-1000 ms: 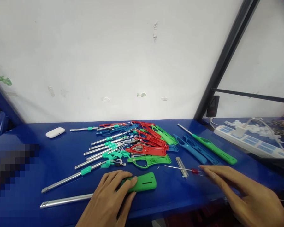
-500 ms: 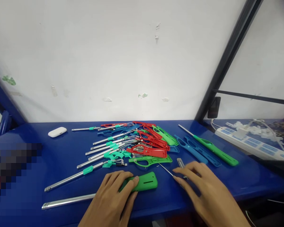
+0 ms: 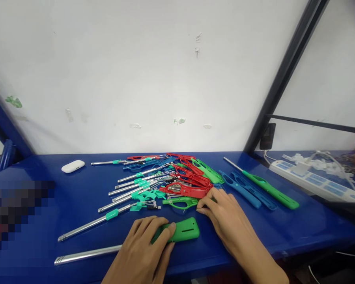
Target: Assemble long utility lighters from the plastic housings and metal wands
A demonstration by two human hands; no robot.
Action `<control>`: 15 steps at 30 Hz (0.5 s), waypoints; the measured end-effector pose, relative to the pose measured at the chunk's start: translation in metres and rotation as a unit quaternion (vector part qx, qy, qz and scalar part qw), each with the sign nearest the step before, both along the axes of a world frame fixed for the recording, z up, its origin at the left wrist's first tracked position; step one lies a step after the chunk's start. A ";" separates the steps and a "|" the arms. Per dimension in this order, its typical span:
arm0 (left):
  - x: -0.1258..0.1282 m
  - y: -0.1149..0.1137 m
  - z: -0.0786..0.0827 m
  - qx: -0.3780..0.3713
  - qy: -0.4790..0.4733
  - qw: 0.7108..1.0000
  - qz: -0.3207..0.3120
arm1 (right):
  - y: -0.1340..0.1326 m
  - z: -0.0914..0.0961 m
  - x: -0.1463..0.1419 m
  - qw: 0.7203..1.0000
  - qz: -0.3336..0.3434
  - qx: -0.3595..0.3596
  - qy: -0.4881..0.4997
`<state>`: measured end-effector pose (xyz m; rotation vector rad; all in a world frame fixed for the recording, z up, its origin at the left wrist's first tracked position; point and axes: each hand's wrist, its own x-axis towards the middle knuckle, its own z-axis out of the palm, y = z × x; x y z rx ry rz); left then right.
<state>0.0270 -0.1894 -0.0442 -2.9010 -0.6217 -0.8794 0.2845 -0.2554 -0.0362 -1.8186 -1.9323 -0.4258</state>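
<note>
Now clasps the green lighter (image 3: 183,230) with the left hand (image 3: 149,244), curling fingers over the middle of the handle and laying the thumb along it. Shows the slotted handle end just right of the left thumb, and the metal rod (image 3: 88,253) lying out to the left from under the knuckles.

Holds the right hand (image 3: 225,217) near that slotted end but apart from it, bending thumb and forefinger close together, low over the table. Meets a tiny speck at those tips; cannot tell whether pinched or merely touched. Has an open green shell (image 3: 180,202) just left of the right fingertips and a red shell (image 3: 192,191) just beyond them.

Fans out wired metal rods (image 3: 115,203) past the left fingers, with a white case (image 3: 73,166) farther beyond. Keeps two blue shells (image 3: 242,190) and another green lighter (image 3: 269,191) right of the right fingers.

Spreads a shiny blue table (image 3: 77,197) beneath both hands. Ends, past all fingers, at a scuffed white wall (image 3: 121,79), with a white power strip (image 3: 316,181) far to the right.
</note>
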 end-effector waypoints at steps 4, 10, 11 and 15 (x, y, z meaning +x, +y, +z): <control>-0.001 0.000 -0.002 -0.013 0.000 1.000 0.000 | -0.001 0.003 -0.004 0.999 0.004 -0.007 0.034; -0.001 -0.002 -0.002 -0.047 -0.008 0.999 0.000 | -0.013 0.012 -0.012 0.987 0.045 -0.009 0.154; -0.001 -0.002 -0.002 -0.049 -0.009 0.999 -0.001 | -0.015 0.013 -0.014 0.980 0.055 -0.009 0.189; 0.000 -0.002 -0.001 -0.056 -0.014 0.998 -0.002 | -0.021 0.015 -0.023 0.961 0.075 -0.011 0.267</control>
